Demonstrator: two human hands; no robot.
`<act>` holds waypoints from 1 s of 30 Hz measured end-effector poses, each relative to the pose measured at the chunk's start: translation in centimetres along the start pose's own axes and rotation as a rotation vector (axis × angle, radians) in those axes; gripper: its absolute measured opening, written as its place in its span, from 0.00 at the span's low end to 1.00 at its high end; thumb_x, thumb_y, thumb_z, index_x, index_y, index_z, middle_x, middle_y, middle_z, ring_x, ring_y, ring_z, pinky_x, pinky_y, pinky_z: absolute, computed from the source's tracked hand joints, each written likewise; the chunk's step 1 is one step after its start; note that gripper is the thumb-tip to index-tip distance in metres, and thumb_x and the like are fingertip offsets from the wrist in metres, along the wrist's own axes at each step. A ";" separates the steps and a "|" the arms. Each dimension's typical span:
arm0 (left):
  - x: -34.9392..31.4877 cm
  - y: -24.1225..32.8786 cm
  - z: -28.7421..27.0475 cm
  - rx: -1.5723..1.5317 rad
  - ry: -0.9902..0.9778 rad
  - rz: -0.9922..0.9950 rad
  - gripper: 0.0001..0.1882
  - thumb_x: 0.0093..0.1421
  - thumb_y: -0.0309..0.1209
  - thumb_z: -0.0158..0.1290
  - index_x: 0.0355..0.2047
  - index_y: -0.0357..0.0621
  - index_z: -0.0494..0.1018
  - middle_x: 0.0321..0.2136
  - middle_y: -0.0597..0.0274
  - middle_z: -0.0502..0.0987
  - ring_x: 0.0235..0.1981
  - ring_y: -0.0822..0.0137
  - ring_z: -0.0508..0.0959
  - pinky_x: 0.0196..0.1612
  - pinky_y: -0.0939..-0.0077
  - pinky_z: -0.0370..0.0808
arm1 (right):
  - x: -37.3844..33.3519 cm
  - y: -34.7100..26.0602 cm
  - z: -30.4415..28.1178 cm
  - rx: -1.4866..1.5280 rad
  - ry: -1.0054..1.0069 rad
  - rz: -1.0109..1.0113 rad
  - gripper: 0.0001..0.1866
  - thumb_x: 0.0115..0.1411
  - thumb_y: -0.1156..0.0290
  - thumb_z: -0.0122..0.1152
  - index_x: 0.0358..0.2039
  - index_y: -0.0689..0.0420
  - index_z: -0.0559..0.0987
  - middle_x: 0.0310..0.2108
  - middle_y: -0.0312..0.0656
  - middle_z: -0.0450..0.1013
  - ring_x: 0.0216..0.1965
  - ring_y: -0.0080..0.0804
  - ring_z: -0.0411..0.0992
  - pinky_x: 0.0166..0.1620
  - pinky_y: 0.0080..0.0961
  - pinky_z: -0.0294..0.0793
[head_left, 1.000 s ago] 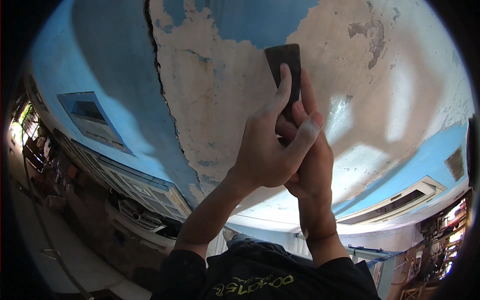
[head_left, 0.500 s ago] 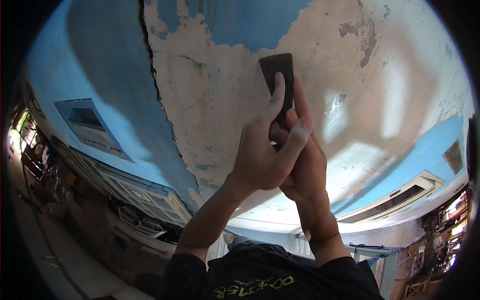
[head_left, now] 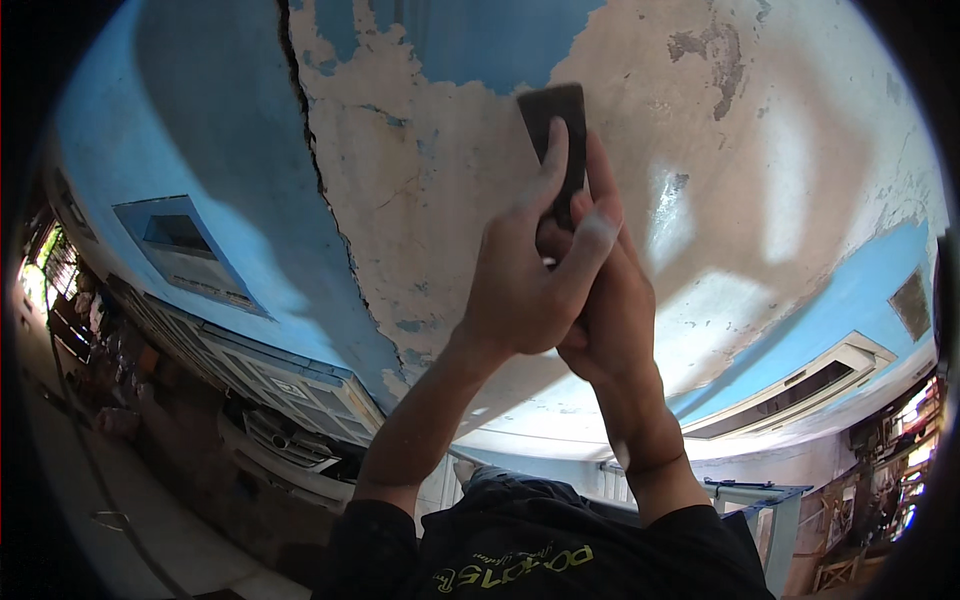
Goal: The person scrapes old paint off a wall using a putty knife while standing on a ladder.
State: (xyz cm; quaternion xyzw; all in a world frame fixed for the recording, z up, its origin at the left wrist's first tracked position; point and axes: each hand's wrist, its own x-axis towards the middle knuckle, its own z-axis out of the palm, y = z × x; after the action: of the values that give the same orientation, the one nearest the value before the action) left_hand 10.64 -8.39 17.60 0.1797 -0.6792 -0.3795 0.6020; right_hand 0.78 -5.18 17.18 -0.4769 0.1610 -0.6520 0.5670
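Observation:
A dark, flared scraper point(head_left: 553, 103) is raised against the wall, its wide edge by the lower border of the blue paint point(head_left: 480, 45). Both hands grip it together. My left hand point(head_left: 515, 285) has its index finger stretched along the blade, the thumb crossing toward the other hand. My right hand point(head_left: 622, 290) is wrapped around the lower end, with a finger extended up beside the blade. The handle is mostly hidden by the fingers. Around the blade, the wall point(head_left: 440, 200) is bare, pale and patchy.
A long, dark crack point(head_left: 315, 160) runs down the wall at left. Blue-framed openings sit at left point(head_left: 185, 250) and, in a pale frame, at right point(head_left: 800, 390). Below are a parked vehicle point(head_left: 285, 440) and a light blue metal frame point(head_left: 755, 495).
Both hands and the scraper have moved a little upward, still in the same grip. The view has shifted slightly, and less blue paint shows to the blade's upper right.

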 end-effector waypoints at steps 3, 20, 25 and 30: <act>0.6 -0.2 0.4 0.030 -0.009 0.064 0.37 0.62 0.39 0.49 0.62 0.23 0.51 0.23 0.61 0.73 0.27 0.77 0.73 0.30 0.85 0.68 | 0.6 -0.3 -0.3 -0.039 0.026 -0.010 0.29 0.70 0.62 0.42 0.69 0.46 0.50 0.36 0.35 0.68 0.33 0.15 0.66 0.35 0.11 0.69; 1.0 0.1 0.7 0.027 0.008 0.028 0.39 0.60 0.41 0.50 0.62 0.24 0.51 0.18 0.60 0.75 0.25 0.75 0.76 0.31 0.83 0.71 | 1.0 -1.0 0.7 0.124 -0.112 -0.026 0.29 0.70 0.65 0.38 0.69 0.52 0.47 0.33 0.37 0.71 0.29 0.15 0.68 0.28 0.09 0.69; 1.8 1.9 -0.2 -0.085 0.009 -0.026 0.37 0.63 0.39 0.49 0.63 0.25 0.51 0.23 0.71 0.68 0.24 0.84 0.65 0.26 0.89 0.61 | 1.4 -1.9 2.8 -0.150 0.084 -0.001 0.29 0.70 0.64 0.38 0.69 0.54 0.46 0.21 0.28 0.62 0.20 0.09 0.59 0.20 0.07 0.60; 1.1 -0.1 0.8 0.015 -0.007 0.056 0.37 0.63 0.40 0.49 0.63 0.26 0.50 0.21 0.74 0.65 0.22 0.84 0.63 0.25 0.90 0.59 | 0.7 -0.6 -1.1 0.018 -0.071 -0.029 0.28 0.71 0.63 0.39 0.69 0.47 0.49 0.34 0.33 0.68 0.31 0.12 0.65 0.35 0.10 0.68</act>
State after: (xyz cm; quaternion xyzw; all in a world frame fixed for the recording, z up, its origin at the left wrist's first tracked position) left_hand 9.61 -8.98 18.24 0.1638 -0.6889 -0.3583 0.6084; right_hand -0.38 -6.00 17.45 -0.4969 0.1280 -0.6442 0.5672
